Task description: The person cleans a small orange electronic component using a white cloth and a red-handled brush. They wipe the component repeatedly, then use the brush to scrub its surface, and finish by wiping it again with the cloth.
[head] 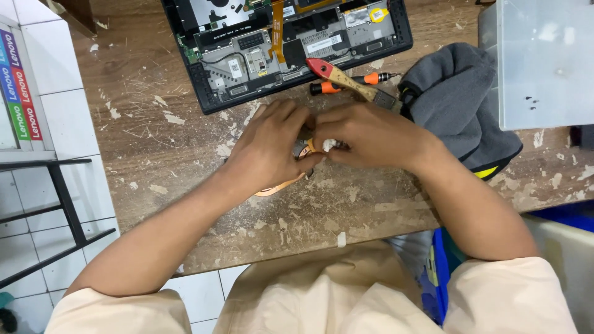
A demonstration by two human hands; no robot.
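Fingertips of both hands meet over a small part on the worn wooden bench (pixel 185 148): the left hand (pixel 269 148) curls closed around an orange flex ribbon cable (pixel 278 187), seemingly to steady it, while the right hand (pixel 371 133) pinches a small white wad (pixel 327 145) against it. Just behind the hands lie a red-handled brush (pixel 343 79) and an orange screwdriver (pixel 352 82), kept within reach of the opened laptop (pixel 284 43). A grey cloth (pixel 461 99) sits beside the right wrist.
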